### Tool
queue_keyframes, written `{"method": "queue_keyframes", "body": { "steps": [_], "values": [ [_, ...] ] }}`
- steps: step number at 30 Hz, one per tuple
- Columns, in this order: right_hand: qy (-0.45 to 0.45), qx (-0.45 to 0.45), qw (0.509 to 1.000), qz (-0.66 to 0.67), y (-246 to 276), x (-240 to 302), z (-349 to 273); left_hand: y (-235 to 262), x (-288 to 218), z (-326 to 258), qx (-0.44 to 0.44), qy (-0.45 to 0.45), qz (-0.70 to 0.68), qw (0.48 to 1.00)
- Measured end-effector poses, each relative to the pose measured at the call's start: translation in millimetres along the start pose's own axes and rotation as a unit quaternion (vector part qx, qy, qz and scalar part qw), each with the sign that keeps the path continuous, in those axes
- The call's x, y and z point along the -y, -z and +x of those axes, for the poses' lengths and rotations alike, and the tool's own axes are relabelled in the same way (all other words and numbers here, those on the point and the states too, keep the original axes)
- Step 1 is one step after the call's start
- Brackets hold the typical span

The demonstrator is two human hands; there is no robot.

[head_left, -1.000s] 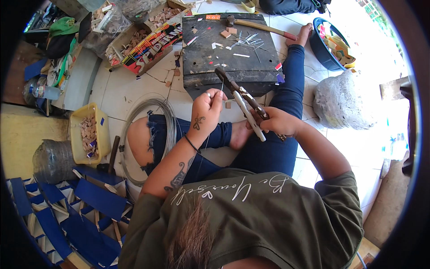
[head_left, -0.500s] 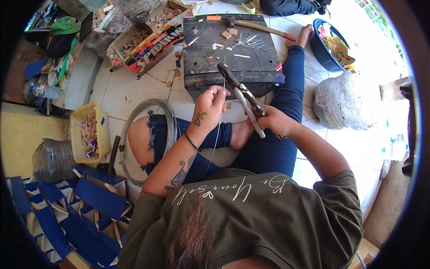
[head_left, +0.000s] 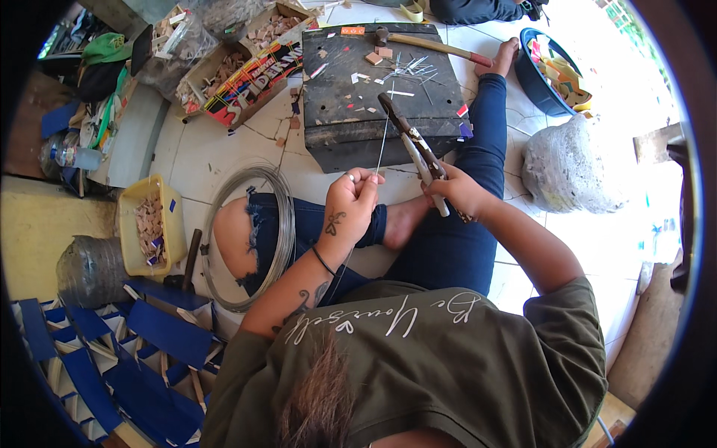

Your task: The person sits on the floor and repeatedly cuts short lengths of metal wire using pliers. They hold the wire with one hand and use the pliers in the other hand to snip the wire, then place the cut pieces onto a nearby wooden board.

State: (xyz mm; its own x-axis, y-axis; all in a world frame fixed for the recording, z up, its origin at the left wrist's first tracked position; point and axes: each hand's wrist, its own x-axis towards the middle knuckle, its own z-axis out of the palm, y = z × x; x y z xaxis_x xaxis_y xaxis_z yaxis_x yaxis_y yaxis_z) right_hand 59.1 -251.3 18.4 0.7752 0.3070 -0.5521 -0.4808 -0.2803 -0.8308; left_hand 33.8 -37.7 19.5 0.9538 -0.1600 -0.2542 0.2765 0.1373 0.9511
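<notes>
My left hand (head_left: 351, 201) pinches a thin steel wire (head_left: 382, 145) that runs up toward the jaws of the pliers (head_left: 411, 145). My right hand (head_left: 455, 193) grips the pliers' handles, with the jaws pointing away over the dark wooden work block (head_left: 351, 112). The wire trails down past my left wrist toward the coil of wire (head_left: 250, 231) looped around my left knee. Short cut wire pieces (head_left: 407, 67) lie scattered on top of the block.
A hammer (head_left: 426, 43) lies on the block's far edge. A yellow tub of small wood bits (head_left: 149, 224) sits at left, blue fabric-and-wood frames (head_left: 134, 351) at lower left, a blue bowl (head_left: 553, 71) and a bagged lump (head_left: 571, 164) at right, cardboard boxes (head_left: 246, 71) behind.
My left hand has slid lower along the wire, toward me. The pliers have swung up so that their jaws meet the wire's upper end over the block.
</notes>
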Motion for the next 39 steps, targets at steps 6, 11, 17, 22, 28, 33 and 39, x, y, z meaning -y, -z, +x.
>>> {"method": "queue_keyframes", "body": {
  "steps": [6, 11, 17, 22, 28, 33, 39],
  "values": [
    [-0.013, -0.016, 0.999, -0.035, 3.4, 12.1, 0.0, -1.1, 2.6, 4.9, -0.022, -0.011, 0.025, 0.999],
    [-0.007, -0.051, 0.993, -0.103, 1.8, 16.5, 1.1, -2.7, 0.9, 5.7, -0.035, -0.013, 0.027, 0.999],
    [0.063, 0.0, 0.998, -0.028, 6.8, 24.3, -12.6, 4.6, -8.2, 6.5, -0.034, -0.031, -0.017, 0.999],
    [0.023, 0.14, 0.989, 0.036, 12.6, 29.5, -23.9, 5.6, -11.4, 10.0, -0.024, -0.061, -0.019, 0.998],
    [0.015, 0.157, 0.988, 0.007, 9.8, 36.1, -30.7, 4.6, -9.1, 12.6, -0.024, -0.063, 0.011, 0.998],
    [0.039, 0.164, 0.986, -0.016, 9.8, 40.3, -28.6, 5.2, -8.5, 15.1, -0.025, -0.083, 0.061, 0.994],
    [0.018, 0.18, 0.983, -0.019, 9.6, 34.7, -24.7, 8.3, -3.6, 17.0, -0.006, -0.095, 0.045, 0.994]
  ]
}}
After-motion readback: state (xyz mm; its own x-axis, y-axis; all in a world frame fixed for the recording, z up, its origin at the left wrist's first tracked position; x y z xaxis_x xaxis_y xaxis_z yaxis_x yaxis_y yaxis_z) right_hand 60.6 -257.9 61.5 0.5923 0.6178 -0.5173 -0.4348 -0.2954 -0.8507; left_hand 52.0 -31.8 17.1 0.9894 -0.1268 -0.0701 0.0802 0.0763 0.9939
